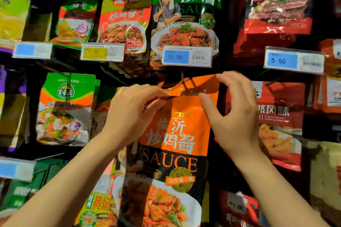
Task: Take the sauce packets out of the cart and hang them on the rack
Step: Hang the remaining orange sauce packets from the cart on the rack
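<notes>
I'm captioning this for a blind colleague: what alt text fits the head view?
Two hands, left hand and right hand, pinch the top of an orange sauce packet at a rack hook, among hanging packets and price tags, one reading 10 90.

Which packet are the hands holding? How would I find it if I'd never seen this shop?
Find the blue price tag reading 10 90 in the middle of the rack. Right below it, the left hand and right hand pinch the top of one packet. It is bright orange with SAUCE printed on it; its neighbours are green and red.

Price tag (186,56) just above hook (184,84)
</notes>
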`<state>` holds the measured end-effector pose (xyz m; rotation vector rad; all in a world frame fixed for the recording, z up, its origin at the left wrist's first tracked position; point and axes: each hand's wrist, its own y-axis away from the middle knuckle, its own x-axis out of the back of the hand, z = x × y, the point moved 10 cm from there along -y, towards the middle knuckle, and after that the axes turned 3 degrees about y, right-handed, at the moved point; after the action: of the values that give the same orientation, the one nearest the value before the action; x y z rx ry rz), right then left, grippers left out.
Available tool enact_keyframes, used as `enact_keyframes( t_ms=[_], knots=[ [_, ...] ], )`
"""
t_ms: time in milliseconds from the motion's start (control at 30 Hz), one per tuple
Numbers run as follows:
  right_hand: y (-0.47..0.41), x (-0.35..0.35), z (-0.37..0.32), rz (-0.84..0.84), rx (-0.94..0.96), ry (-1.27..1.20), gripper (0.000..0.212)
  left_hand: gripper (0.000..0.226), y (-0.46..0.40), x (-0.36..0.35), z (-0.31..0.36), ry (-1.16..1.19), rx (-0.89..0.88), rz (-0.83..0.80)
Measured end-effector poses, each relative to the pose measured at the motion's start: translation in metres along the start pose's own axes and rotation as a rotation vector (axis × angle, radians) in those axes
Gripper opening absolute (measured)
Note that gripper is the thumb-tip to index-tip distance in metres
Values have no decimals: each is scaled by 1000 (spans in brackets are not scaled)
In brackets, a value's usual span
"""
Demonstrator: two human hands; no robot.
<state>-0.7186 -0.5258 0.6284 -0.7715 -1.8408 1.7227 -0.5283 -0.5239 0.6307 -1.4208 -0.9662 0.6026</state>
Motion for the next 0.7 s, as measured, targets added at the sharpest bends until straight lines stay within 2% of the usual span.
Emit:
enact_keyframes(
  t_ms=[100,167,233,333,367,467,533,567,633,700],
  knots=[
    [24,-7,-1,-178,-89,-60,55,28,-3,6,7,17,20,29],
    [36,-11,0,-259,-161,-204,61,24,-3,11,15,14,7,65],
    [41,-9,1,-263,-247,-388,71,21,-4,14,29,-19,-34,87],
    [41,-10,2,-237,-267,-472,80,21,-10,16,41,-47,-59,87],
    [42,-14,6,-241,-299,-517,76,21,-11,18,40,-36,-51,91],
    [50,-27,20,-322,-367,-633,46,15,0,38,15,145,74,150],
    [52,-34,16,-480,-232,-493,38,12,15,59,-7,283,159,185],
    [55,-41,12,-572,-117,-341,38,14,22,70,-16,322,186,199],
    [57,-57,4,-621,165,117,50,19,30,87,-24,336,207,210],
    [63,-85,-8,-648,400,444,64,20,31,94,-23,278,193,189]
  ],
)
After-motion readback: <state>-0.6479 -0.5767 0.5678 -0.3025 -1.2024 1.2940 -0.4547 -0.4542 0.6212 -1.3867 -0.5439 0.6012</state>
